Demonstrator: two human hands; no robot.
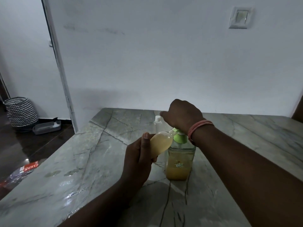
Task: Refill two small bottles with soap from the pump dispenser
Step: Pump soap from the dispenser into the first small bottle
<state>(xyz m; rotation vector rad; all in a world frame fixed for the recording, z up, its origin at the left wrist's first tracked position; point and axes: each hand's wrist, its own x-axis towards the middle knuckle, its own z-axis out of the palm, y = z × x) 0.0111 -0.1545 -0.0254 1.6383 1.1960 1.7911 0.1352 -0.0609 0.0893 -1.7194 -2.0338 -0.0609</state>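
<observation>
Soap fills the small bottle (161, 141) held tight in the left grip (139, 161); right grip (182, 115) presses the pump dispenser (180, 154) at middle frame.

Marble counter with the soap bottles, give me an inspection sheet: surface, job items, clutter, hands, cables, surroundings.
Surface: grey veined marble counter, shiny wet-looking patches at left.
Job's things: pump dispenser upright, orange soap low in it; small bottle mostly full, tilted, mouth at the green pump; second small bottle capped, standing behind.
Clutter: nothing seen.
Hands: left hand has a grip on the tilted bottle; right hand over the pump head.
Cables: nothing seen.
Surroundings: white wall, wall switch, zigzag basket on the floor.
</observation>
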